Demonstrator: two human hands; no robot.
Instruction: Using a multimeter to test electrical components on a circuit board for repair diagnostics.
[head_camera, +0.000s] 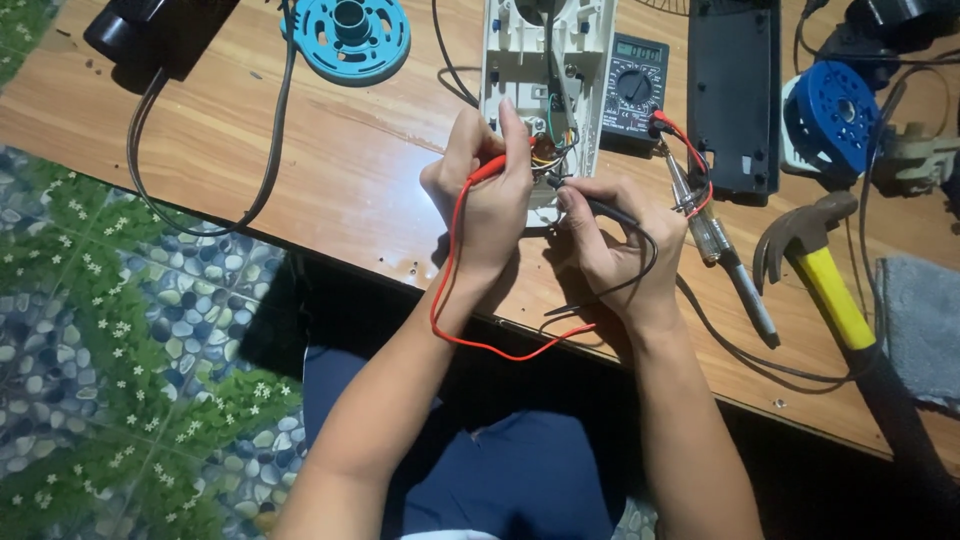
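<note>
At the upper middle of the frame, the left hand (487, 190) pinches the red probe (487, 170) and the right hand (610, 245) the black probe (600, 207) — light, stiff, best held by their insulated shafts — against the open white casing (515, 50)'s likely fragile wiring.

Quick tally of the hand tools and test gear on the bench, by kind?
Dark grey digital multimeter: 1
Test probes: 2, red probe in the left hand, black probe in the right hand
Clear-handled screwdriver: 1
Grey pen-shaped tool: 1
Yellow-handled claw hammer: 1
Total: 6
</note>
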